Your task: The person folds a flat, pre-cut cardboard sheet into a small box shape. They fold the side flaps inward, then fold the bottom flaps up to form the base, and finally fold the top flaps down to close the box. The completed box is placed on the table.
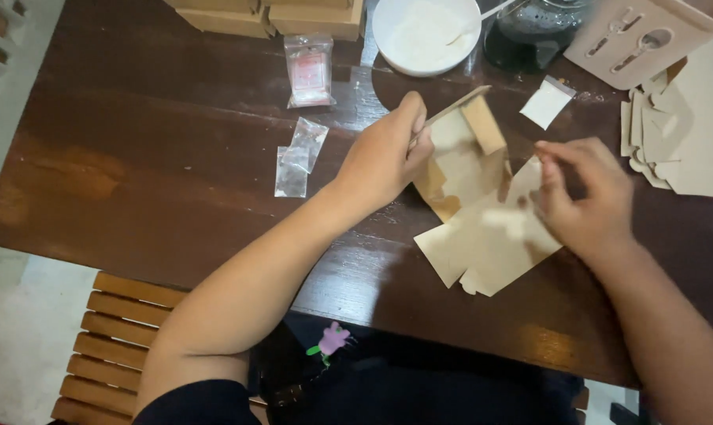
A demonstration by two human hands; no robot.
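From the head view, the left hand [388, 153] pinches a raised flap of the tan box blank [482, 228] lying mid-counter [175, 181], and the right hand [585, 197] grips its right edge, fingertips blurred. Behind lie two clear bags [300, 156], a pink-filled pouch [309, 69], a small white packet [547, 102] and a white bowl [425, 33]. Brown boxes [270, 16] and a tan stack [671, 134] are cut off by the frame.

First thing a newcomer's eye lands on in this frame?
Centre frame, the half-folded tan cardboard box blank on the dark wooden table: the left hand pinches a raised flap while the right hand presses a flap at the blank's right edge. Next, the white bowl at the top edge and the clear plastic bags left of the hands.
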